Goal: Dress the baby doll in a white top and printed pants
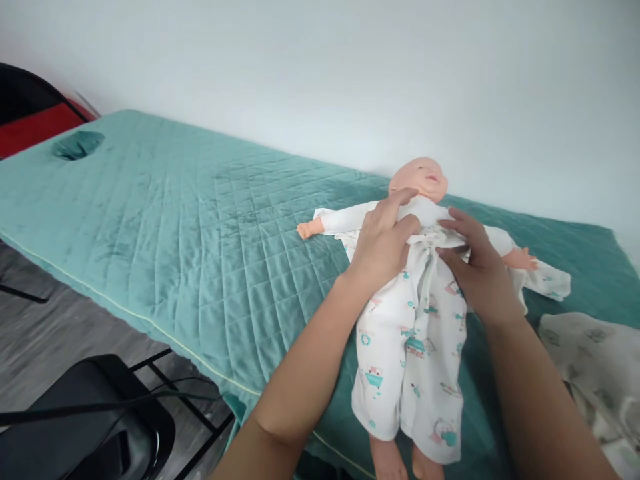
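Note:
A baby doll [413, 179] lies on its back with its arms spread. It wears a white top [423, 210] and white baby pants [430, 333] printed with small teal and pink pictures. My left hand [385, 243] rests at the left side of the waist, its bent fingers closed on the gathered waistband. At the opposite side, my right hand [477, 270] pinches the waistband between thumb and fingers. Part of the doll's middle is hidden by my hands. A patterned sleeve [547, 277] lies spread under the doll's arm on the right.
The doll lies on a green quilted massage bed [225, 233] with a face hole [77, 145] at its far left. Patterned cloth [595, 360] is heaped at the right. Below left are a black object [95, 413] and a cable [125, 402]. A white wall [320, 80] stands behind.

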Tool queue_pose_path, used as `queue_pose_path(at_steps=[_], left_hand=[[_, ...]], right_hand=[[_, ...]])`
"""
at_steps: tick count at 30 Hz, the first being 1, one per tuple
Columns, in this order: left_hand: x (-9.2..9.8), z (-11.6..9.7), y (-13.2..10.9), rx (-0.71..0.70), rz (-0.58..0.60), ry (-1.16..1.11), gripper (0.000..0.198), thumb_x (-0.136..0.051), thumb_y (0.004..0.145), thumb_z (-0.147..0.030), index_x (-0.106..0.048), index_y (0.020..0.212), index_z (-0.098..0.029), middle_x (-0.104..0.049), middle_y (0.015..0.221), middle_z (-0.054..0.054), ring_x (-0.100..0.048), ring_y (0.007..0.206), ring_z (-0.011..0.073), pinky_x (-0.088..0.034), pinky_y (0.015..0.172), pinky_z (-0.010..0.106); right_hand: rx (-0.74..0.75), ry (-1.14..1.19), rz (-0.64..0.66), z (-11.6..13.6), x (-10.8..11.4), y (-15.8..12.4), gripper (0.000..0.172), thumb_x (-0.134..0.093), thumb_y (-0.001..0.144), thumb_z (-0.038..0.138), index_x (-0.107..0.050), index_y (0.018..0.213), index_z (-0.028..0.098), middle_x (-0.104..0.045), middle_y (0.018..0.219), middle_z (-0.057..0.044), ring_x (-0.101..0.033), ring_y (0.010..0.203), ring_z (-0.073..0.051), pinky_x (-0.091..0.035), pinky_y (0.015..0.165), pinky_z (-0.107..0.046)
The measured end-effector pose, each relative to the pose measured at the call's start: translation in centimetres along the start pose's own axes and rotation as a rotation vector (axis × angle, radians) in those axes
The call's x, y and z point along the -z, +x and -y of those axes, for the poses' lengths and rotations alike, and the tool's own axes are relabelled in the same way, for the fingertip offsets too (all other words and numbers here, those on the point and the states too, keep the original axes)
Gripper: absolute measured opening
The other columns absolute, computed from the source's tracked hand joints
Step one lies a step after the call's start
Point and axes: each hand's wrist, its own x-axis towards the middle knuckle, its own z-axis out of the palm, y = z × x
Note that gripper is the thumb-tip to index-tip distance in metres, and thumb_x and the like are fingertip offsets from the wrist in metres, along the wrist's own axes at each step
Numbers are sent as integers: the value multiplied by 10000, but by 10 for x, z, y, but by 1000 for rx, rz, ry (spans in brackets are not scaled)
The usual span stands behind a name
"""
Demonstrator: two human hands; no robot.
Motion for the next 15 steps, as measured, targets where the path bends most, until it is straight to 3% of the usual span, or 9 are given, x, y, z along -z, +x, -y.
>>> queue_pose_path(at_steps=[4, 9, 12, 15], left_hand=[[-7, 6, -2, -78, -45, 32, 238, -415, 917, -111, -614, 912, -242, -577, 1292, 62, -529, 1170, 224, -440, 967, 401], [-17, 13, -3, -84, -133, 73, 215, -398, 946, -139, -578, 868, -225, -605, 1010, 81, -537, 972, 216, -442, 831, 364], [-18, 14, -4, -87, -147, 89, 177, -416, 955, -175, -566, 873, -221, -608, 967, 79, -542, 950, 224, -432, 823, 369], [-18, 15, -5, -94, -158, 89, 151, -428, 946, -182, -552, 873, -225, -613, 941, 71, -547, 924, 225, -423, 816, 370]], right_hand=[[112, -50, 0, 0, 1, -1, 308, -598, 900, 340, -597, 1206, 310, -478, 1527, -55, -418, 1438, -264, -387, 1135, -540], [344, -120, -99, 0, -1, -3, 135, -590, 893, 221, -611, 1022, 253, -579, 1405, -66, -454, 1381, -280, -369, 1137, -560], [404, -175, -185, 4, -4, -6, 89, -670, 842, 260, -592, 883, 253, -680, 1129, -71, -583, 1143, -288, -455, 996, -521], [405, -221, -208, 6, -7, -9, 171, -686, 817, 318, -531, 771, 264, -653, 844, -48, -604, 879, -261, -481, 816, -465]])
